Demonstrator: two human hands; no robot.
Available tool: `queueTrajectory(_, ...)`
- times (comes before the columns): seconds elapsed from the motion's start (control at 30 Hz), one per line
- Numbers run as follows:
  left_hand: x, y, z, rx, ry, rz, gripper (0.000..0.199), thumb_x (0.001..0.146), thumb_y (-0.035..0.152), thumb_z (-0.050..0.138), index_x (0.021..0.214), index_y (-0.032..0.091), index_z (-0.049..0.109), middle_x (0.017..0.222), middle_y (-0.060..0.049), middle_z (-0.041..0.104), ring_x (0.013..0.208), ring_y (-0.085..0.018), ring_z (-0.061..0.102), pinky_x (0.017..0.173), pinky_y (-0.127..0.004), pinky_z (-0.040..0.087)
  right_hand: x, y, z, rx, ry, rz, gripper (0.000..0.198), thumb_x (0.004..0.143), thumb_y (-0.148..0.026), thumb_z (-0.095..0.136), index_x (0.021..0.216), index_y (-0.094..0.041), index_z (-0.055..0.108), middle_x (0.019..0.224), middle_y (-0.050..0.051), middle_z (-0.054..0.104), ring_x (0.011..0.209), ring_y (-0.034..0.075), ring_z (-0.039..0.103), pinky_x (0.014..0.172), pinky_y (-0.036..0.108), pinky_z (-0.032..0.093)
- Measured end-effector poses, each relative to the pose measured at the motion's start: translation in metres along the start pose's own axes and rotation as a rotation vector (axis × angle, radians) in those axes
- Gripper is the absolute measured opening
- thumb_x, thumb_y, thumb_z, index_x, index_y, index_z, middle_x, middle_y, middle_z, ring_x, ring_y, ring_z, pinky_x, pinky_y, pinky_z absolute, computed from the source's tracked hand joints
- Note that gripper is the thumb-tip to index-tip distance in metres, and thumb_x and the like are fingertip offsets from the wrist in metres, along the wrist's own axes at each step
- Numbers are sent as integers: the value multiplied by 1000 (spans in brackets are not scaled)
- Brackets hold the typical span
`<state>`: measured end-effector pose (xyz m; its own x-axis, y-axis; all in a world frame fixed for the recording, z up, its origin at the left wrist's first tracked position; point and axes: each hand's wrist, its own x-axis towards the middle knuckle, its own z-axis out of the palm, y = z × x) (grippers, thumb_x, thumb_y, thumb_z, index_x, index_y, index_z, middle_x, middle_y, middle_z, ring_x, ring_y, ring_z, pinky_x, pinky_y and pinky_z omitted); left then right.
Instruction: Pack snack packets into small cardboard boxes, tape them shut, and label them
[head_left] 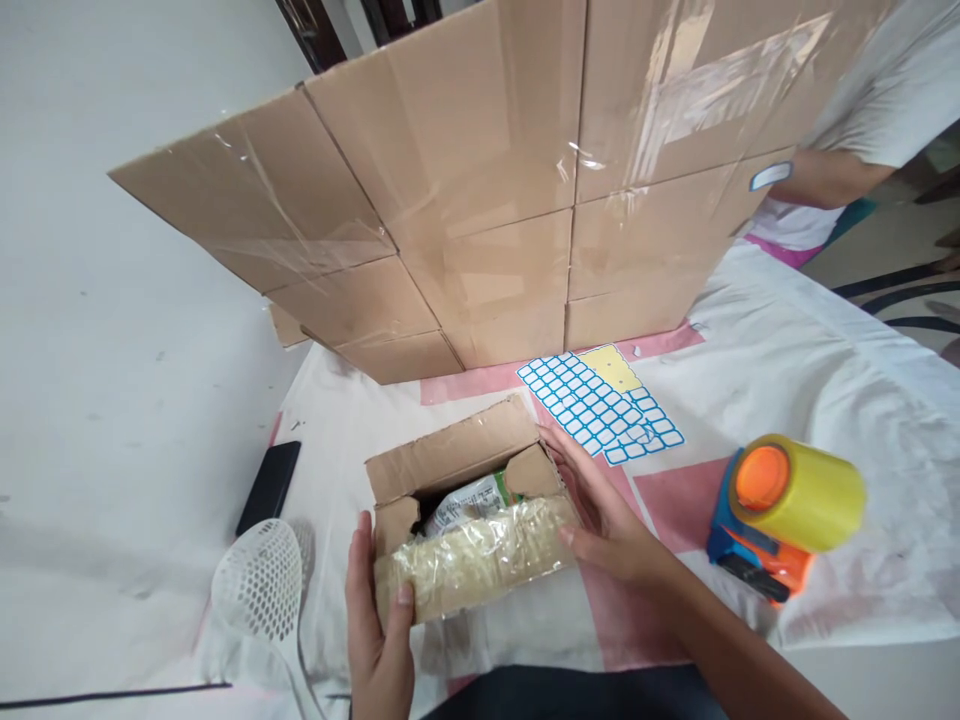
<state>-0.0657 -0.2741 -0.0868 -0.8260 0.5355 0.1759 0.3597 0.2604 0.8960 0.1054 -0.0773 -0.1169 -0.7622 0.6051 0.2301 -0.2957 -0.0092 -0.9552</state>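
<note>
A small brown cardboard box (457,445) sits in front of me with its flaps open. Inside lies a plastic packet (465,505) with printed text and a green edge; most of it is hidden by the box. Clear tape covers the near flap. My left hand (382,620) grips the box's left end, thumb on the near flap. Around the right end is my right hand (607,510), its thumb at the flap's corner and its fingers along the far side.
A large taped cardboard panel (495,200) stands behind the box. Label sheets (592,405) lie at its foot. Right is a tape dispenser (787,510); left are a white slotted skimmer (259,580) and a black phone-like slab (270,488). Another person's arm (840,178) shows beyond the panel.
</note>
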Motion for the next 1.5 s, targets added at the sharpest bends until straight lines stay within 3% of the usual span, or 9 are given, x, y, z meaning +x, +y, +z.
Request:
queueTrajectory(0.13, -1, -7, -3, 3, -39, -48, 68, 103, 39, 48, 162, 39, 16, 173, -1, 18, 157, -27, 22, 127, -47, 28, 0, 3, -1, 40, -7, 2, 81, 94, -50, 67, 161, -45, 22, 167, 2, 29, 156, 27, 26, 126, 48, 27)
queueTrajectory(0.27, 9, -9, -13, 181, -87, 144, 64, 103, 27, 46, 161, 40, 22, 173, 2, 16, 158, -25, 21, 128, -47, 28, 5, 0, -6, -170, -39, -115, 47, 96, -49, 62, 140, -36, 57, 149, 7, 43, 150, 30, 34, 124, 47, 29)
queueTrajectory(0.43, 20, 11, -21, 579, -198, 714, 55, 96, 9, 46, 145, 33, 55, 149, -1, 59, 151, -23, 36, 129, -51, 12, 11, -6, -11, -352, -74, -179, 38, 100, -47, 52, 134, -31, 60, 147, 9, 43, 144, 31, 38, 124, 49, 28)
queueTrajectory(0.53, 22, 26, -13, 618, -230, 848, 49, 96, 10, 48, 141, 26, 59, 138, -4, 68, 139, -22, 53, 128, -50, 13, 11, -9, -12, -391, -81, -201, 37, 101, -43, 51, 135, -31, 59, 147, 9, 43, 143, 30, 38, 122, 48, 29)
queueTrajectory(0.7, 25, 32, 0, 659, -327, 900, 44, 95, 17, 57, 138, 25, 62, 136, -3, 69, 125, -19, 62, 113, -36, 33, 12, -10, -11, -403, -73, -216, 39, 101, -46, 50, 134, -29, 60, 147, 10, 44, 143, 30, 40, 120, 47, 32)
queueTrajectory(0.93, 29, 33, -4, 752, -427, 943, 46, 96, 16, 52, 142, 22, 56, 141, -3, 66, 129, -21, 58, 108, -37, 34, 14, -8, -11, -435, -65, -254, 41, 103, -49, 44, 133, -27, 61, 146, 12, 46, 140, 30, 43, 117, 48, 35)
queueTrajectory(1.13, 22, 27, -1, 792, -362, 975, 79, 94, 52, 61, 157, 13, 34, 139, -12, 67, 126, -29, 61, 111, -42, 32, 13, -9, -11, -499, -39, -263, 38, 103, -45, 44, 130, -27, 64, 147, 11, 49, 138, 30, 46, 115, 51, 37)
queueTrajectory(1.3, 19, 28, 5, 844, -391, 927, 71, 96, 46, 59, 157, 19, 33, 140, -11, 66, 132, -29, 58, 110, -42, 33, 16, -7, -10, -531, -1, -331, 38, 103, -37, 43, 131, -28, 66, 147, 9, 54, 136, 29, 51, 116, 52, 38)
queueTrajectory(1.5, 25, 27, 9, 891, -368, 958, 61, 95, 37, 61, 151, 20, 42, 141, -9, 66, 129, -28, 60, 107, -43, 37, 19, -3, -8, -559, 50, -406, 47, 104, -50, 35, 125, -25, 70, 144, 10, 57, 134, 29, 53, 116, 50, 39)
